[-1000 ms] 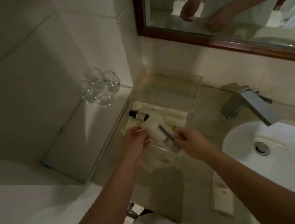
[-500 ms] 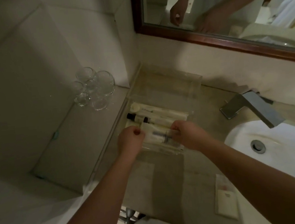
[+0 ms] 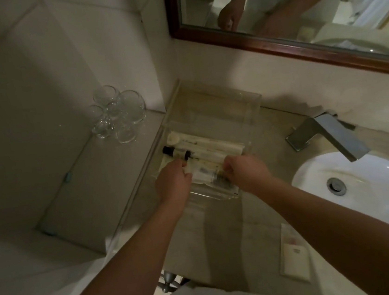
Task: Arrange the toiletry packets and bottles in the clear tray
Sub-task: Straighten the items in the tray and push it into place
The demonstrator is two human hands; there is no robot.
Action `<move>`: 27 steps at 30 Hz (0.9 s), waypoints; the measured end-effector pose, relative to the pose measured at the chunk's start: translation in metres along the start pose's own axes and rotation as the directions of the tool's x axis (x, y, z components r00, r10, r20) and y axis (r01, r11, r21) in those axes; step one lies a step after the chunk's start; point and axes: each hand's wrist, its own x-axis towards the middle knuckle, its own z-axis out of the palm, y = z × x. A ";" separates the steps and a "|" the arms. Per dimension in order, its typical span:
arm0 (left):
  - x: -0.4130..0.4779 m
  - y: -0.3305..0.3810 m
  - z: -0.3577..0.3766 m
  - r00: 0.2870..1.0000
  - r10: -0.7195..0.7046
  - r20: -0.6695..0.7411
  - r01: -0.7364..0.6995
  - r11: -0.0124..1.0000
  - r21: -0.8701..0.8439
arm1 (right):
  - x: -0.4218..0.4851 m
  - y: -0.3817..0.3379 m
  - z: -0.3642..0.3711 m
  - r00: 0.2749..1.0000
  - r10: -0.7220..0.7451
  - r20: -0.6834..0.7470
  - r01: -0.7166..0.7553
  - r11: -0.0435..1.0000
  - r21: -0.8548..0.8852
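A clear tray (image 3: 252, 106) sits on the counter against the back wall. Inside it lie white packets (image 3: 212, 145) and small bottles with black caps (image 3: 177, 152). My left hand (image 3: 173, 182) and my right hand (image 3: 244, 172) each pinch one end of a clear toiletry packet (image 3: 206, 172) with a dark item inside. The packet rests low in the tray's near part, just in front of the bottles. Both hands hover over the tray's front edge.
Several upturned glasses (image 3: 119, 114) stand on a side ledge at the left. A metal faucet (image 3: 327, 134) and white basin (image 3: 363, 188) lie at the right. A white soap packet (image 3: 294, 259) rests on the counter's near edge. A framed mirror (image 3: 273, 41) hangs above.
Both hands have carried the clear packet forward and down from above the counter into the tray's near part, beside the bottles.
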 end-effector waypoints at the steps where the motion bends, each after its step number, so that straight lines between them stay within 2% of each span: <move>1: -0.001 0.000 0.001 0.999 0.045 -0.024 -0.043 0.997 0.061 | -0.001 0.001 0.001 0.999 -0.018 -0.030 0.018 1.000 -0.007; 3: -0.006 0.002 0.004 0.979 0.182 -0.089 -0.166 0.973 0.159 | -0.003 0.003 0.000 0.995 -0.062 -0.079 0.059 0.998 -0.031; 5: -0.012 0.009 0.008 0.932 0.350 -0.096 -0.331 0.929 0.167 | -0.006 0.004 0.000 0.991 -0.095 -0.094 0.091 0.995 -0.046; 8: -0.019 0.015 0.017 0.855 0.515 0.060 -0.517 0.840 0.162 | -0.009 0.005 -0.001 0.990 -0.128 -0.051 0.124 0.990 -0.071; 12: -0.028 0.011 0.027 0.846 0.456 0.276 -0.517 0.829 0.215 | -0.010 0.007 0.000 0.991 -0.133 -0.021 0.131 0.987 -0.090; 17: -0.034 0.001 0.032 0.821 0.446 0.356 -0.552 0.779 0.297 | -0.014 0.007 0.008 0.991 -0.114 -0.063 0.109 0.991 -0.071; 21: -0.038 0.002 0.031 0.823 0.440 0.360 -0.553 0.765 0.330 | -0.030 0.014 0.014 0.975 -0.108 -0.196 0.128 0.988 0.091; 24: -0.043 0.005 0.032 0.815 0.466 0.345 -0.571 0.750 0.334 | -0.057 0.031 0.018 0.940 0.021 -0.340 0.069 0.965 0.252; 27: -0.049 0.017 0.036 0.759 0.546 0.354 -0.646 0.703 0.299 | -0.099 0.062 0.028 0.920 0.216 -0.326 -0.105 0.939 0.328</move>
